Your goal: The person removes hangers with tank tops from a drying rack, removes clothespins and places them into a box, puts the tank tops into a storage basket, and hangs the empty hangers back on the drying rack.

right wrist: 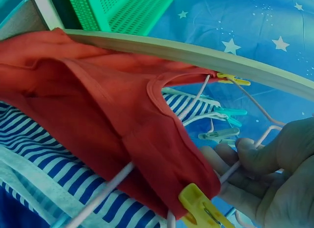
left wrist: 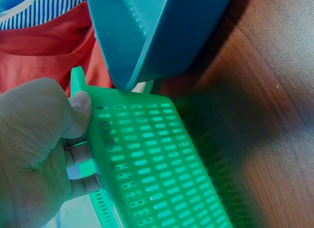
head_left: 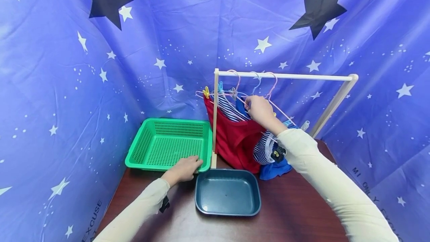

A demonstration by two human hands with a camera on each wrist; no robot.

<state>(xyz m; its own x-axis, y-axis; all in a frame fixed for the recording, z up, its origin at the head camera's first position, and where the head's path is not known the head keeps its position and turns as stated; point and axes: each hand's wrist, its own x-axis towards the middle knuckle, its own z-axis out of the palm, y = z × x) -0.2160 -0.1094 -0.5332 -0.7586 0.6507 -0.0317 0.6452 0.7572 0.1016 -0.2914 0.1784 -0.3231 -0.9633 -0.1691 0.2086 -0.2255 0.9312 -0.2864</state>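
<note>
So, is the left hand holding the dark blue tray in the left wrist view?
No, the left hand grips the green basket by its rim, and the dark blue tray is apart from the hand.

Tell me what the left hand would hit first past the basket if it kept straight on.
Past the green basket it grips, the left hand would probably meet the rack's wooden upright, with the red garment beyond; depth is hard to judge.

The red top partly hides the striped cloth; the left wrist view crops the basket (bottom edge), the head view the right sleeve.
</note>
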